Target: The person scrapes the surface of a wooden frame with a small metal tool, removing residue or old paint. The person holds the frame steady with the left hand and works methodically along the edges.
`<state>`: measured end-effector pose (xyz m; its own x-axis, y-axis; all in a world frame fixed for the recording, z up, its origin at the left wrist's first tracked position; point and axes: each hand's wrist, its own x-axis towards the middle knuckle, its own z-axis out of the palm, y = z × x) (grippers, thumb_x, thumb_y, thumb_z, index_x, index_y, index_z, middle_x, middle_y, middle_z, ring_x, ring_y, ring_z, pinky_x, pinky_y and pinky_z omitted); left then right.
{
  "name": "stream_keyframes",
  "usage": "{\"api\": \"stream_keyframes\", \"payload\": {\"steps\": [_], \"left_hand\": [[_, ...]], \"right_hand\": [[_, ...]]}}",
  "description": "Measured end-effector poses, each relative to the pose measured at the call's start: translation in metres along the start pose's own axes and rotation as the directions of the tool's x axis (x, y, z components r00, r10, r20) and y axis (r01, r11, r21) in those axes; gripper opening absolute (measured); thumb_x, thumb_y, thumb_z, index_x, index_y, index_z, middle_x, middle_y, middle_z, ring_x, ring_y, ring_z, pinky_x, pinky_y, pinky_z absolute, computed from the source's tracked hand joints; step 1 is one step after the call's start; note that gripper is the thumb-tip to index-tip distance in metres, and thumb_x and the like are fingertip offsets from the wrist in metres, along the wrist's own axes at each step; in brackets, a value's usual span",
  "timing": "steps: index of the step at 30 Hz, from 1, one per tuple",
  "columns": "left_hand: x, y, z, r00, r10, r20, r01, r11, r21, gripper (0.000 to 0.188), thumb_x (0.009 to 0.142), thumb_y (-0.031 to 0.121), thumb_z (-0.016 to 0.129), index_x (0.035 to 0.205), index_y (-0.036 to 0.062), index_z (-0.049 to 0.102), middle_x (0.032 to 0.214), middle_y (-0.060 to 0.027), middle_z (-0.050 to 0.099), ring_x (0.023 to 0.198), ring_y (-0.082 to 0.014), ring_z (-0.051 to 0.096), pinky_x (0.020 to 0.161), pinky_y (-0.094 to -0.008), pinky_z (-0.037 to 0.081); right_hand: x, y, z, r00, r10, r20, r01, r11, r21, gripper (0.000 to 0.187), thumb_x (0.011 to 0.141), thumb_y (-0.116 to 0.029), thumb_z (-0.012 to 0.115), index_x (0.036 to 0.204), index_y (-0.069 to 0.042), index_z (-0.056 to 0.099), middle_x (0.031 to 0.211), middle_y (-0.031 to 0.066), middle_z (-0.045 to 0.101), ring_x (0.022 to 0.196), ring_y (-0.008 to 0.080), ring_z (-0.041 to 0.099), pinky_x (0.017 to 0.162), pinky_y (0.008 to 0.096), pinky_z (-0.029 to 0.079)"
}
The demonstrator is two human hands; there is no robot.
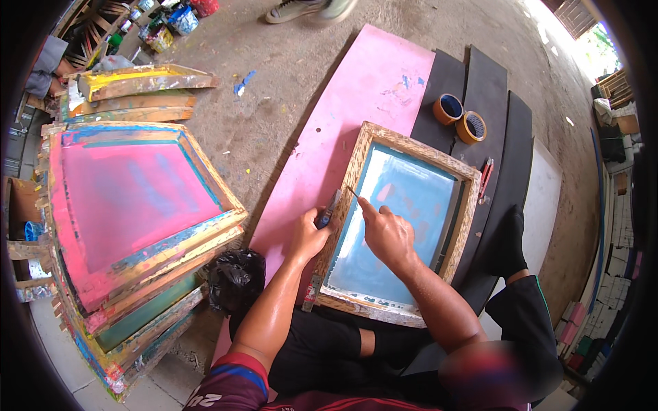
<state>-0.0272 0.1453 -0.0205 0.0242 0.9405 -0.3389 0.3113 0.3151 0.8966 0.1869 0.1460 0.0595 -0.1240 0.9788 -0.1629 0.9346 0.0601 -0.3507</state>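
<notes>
Here we are at the hands: our left hand (310,236) is closed round a dark-handled tool (329,211), and our right hand (389,236) pinches a thin dark stick (352,192), its tip by the left side of the wooden frame (452,161). That frame lies tilted in front of our lap, a blue screen (394,229) filling it, resting across a pink board (329,130) and dark boards (445,75).

Just past its far edge, two orange tape rolls (469,137) touch; marks inside the nearer core are too small to read. Right of the frame we spot a red cutter (486,177).

Lettering now: pale printed characters sit on our left sleeve (223,387), partly cut off. By that elbow, a crumpled black bag (236,277), contents hidden.

Out left, a pink screen (137,205) tops a stack of frames, and beyond it, up in the corner, paint-smeared pots (184,20) crowd together, blue, yellow and red, their labels blurred to us.
</notes>
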Motion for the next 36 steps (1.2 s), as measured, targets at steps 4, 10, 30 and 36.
{"api": "stream_keyframes", "payload": {"steps": [4, 10, 30, 36], "left_hand": [[-0.009, 0.018, -0.003, 0.998, -0.016, 0.053, 0.015, 1.0, 0.01, 0.037, 0.097, 0.02, 0.087, 0.125, -0.0019, 0.077, 0.109, -0.0064, 0.08, 0.102, -0.0147, 0.071, 0.092, -0.0332, 0.055], [-0.008, 0.012, -0.005, 0.999, 0.012, 0.043, -0.009, 0.997, -0.074, 0.042, 0.093, 0.017, 0.091, 0.127, -0.0027, 0.077, 0.106, -0.0133, 0.083, 0.099, -0.0189, 0.077, 0.091, -0.0371, 0.058], [-0.011, 0.008, 0.002, 0.981, 0.194, 0.028, -0.195, 0.959, 0.206, 0.071, 0.078, 0.01, 0.096, 0.142, -0.0066, 0.071, 0.132, -0.0251, 0.077, 0.122, -0.0353, 0.076, 0.107, -0.0421, 0.058], [-0.014, 0.028, 0.0, 0.993, 0.106, 0.046, -0.113, 0.97, 0.217, 0.071, 0.079, 0.011, 0.096, 0.142, -0.0068, 0.07, 0.136, -0.0254, 0.076, 0.127, -0.0342, 0.074, 0.111, -0.0413, 0.056]], "right_hand": [[-0.001, -0.012, 0.003, 0.998, -0.046, 0.053, 0.055, 0.983, -0.176, 0.052, 0.104, -0.014, 0.063, 0.156, -0.017, 0.063, 0.092, 0.0183, 0.075, 0.067, 0.0376, 0.077, 0.058, 0.0506, 0.061], [0.001, -0.012, 0.015, 1.0, -0.014, 0.028, 0.016, 0.996, -0.087, 0.058, 0.098, -0.011, 0.064, 0.156, -0.013, 0.061, 0.095, 0.0194, 0.075, 0.071, 0.0368, 0.079, 0.058, 0.0497, 0.062], [0.012, 0.01, -0.001, 0.997, 0.016, 0.078, -0.032, 0.978, 0.208, 0.038, 0.107, -0.017, 0.067, 0.144, -0.016, 0.075, 0.101, 0.0247, 0.08, 0.09, 0.0442, 0.078, 0.08, 0.0521, 0.062], [0.017, 0.048, 0.03, 0.999, -0.041, 0.009, 0.031, 0.862, 0.506, 0.038, 0.109, -0.015, 0.069, 0.147, -0.014, 0.074, 0.121, 0.0231, 0.08, 0.106, 0.0428, 0.08, 0.091, 0.0436, 0.063]]}}
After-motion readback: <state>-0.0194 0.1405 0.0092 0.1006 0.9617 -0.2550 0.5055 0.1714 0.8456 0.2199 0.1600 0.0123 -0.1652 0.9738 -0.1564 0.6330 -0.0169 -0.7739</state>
